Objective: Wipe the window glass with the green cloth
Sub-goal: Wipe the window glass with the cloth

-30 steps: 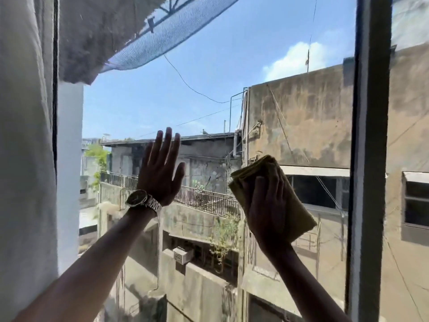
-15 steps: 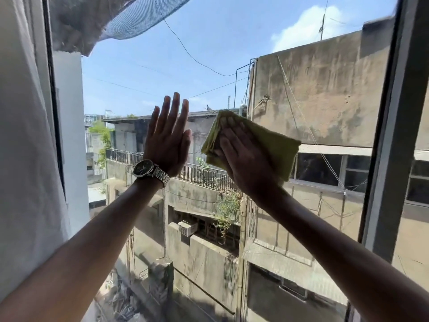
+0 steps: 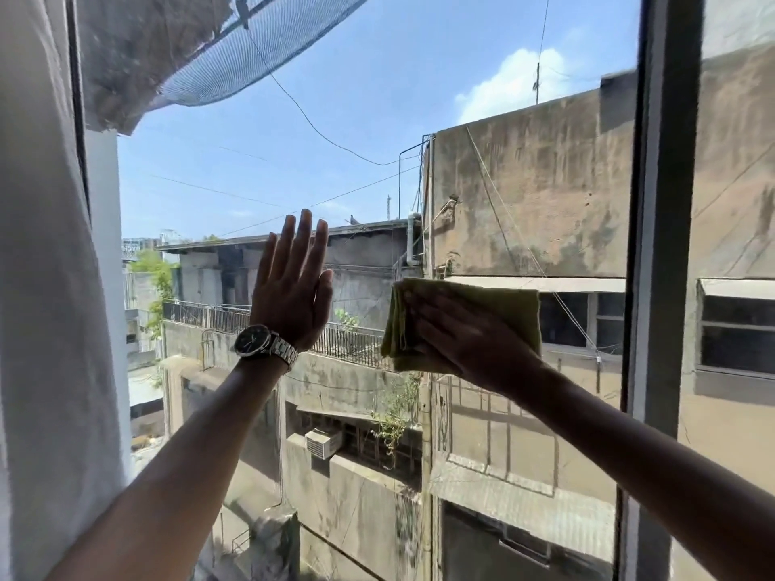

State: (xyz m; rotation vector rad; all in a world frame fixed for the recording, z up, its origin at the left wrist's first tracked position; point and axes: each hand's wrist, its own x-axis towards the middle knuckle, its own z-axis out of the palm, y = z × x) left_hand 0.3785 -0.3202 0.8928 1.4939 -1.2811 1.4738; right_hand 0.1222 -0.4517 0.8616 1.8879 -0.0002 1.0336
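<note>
The window glass [image 3: 356,119] fills the middle of the view, with rooftops and sky behind it. My right hand [image 3: 461,333] lies flat on the folded green cloth [image 3: 509,306] and presses it against the pane at mid height, fingers pointing left. My left hand [image 3: 293,287] rests flat on the glass to the left of the cloth, fingers spread and pointing up, holding nothing. A metal watch [image 3: 262,345] sits on that wrist. A gap of bare glass separates the two hands.
A dark vertical window frame [image 3: 662,245] bounds the pane on the right, with another pane beyond it. A pale curtain [image 3: 46,287] hangs along the left edge. Blue netting [image 3: 235,60] hangs outside at the top left.
My right hand has turned with the cloth so the fingers now point left, and the cloth lies more level. My left hand stays flat on the glass. The camera has shifted.
</note>
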